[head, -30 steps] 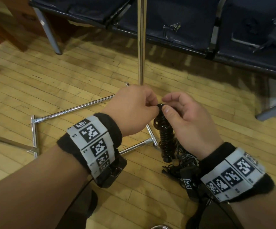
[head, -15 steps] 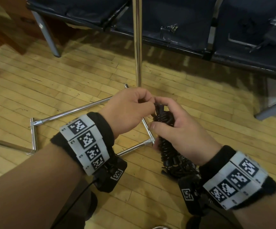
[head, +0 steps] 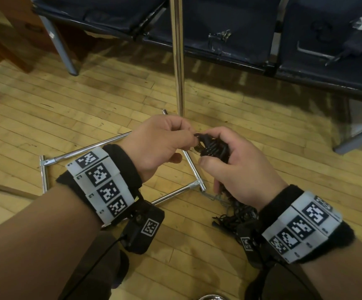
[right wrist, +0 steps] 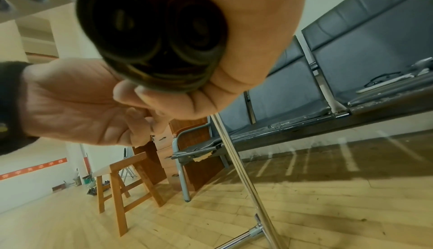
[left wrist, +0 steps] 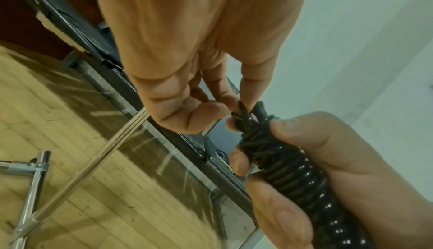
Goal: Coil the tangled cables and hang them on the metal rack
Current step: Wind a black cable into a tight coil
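Two hands on glossy black spiral cable (head: 213,148), right hand (head: 240,169) clenching coils, left hand (head: 158,146) pinching its end

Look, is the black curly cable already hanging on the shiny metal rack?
No, the right hand grips the cable in front of the rack's pole.

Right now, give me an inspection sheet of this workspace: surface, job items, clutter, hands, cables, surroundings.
Surface: wooden plank floor, bare around the rack.
Job's things: metal rack, upright pole on a tubular floor base; black coiled cable bundled, not yet hung.
Clutter: loose cable tangle on the floor below the right hand.
Grips: left hand pinches the cable's top end; right hand wraps the bundle.
Cables: thin lead from each wrist camera.
Surroundings: dark bench seats, wooden stool.
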Motion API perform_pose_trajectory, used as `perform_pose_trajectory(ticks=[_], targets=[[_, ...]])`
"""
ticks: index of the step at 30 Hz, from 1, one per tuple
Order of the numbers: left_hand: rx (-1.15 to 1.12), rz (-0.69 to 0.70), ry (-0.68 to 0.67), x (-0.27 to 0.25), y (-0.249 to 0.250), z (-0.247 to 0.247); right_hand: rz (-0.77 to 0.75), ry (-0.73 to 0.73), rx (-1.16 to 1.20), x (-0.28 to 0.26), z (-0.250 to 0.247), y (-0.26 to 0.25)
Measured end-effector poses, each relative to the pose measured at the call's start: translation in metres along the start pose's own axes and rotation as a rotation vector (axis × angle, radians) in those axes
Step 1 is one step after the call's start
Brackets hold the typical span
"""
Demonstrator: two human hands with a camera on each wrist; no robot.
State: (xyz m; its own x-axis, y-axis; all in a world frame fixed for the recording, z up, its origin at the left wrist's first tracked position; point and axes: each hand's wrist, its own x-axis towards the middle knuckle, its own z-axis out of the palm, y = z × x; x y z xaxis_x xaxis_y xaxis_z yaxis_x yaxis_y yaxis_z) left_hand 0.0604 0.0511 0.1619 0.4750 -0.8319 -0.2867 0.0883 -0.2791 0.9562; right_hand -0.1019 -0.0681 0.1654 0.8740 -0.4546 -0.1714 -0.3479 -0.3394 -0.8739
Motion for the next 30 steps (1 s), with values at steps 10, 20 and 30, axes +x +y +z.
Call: perform_pose_trajectory(ticks=[10,20,30], targets=[[-0.167,-0.035,-0.07,-0.003,-0.011,0.003,0.004,-0.012,-0.152,0.003,0.004,0.004],[-0.247,-0.051,0.067,-0.005,-0.012,0.002,0.017,0.01,0.01,0.005,0.006,0.002],[-0.16,-0.095,0.159,-0.007,-0.009,0.006,-0.038,0.044,-0.078,0.004,0.014,0.003]])
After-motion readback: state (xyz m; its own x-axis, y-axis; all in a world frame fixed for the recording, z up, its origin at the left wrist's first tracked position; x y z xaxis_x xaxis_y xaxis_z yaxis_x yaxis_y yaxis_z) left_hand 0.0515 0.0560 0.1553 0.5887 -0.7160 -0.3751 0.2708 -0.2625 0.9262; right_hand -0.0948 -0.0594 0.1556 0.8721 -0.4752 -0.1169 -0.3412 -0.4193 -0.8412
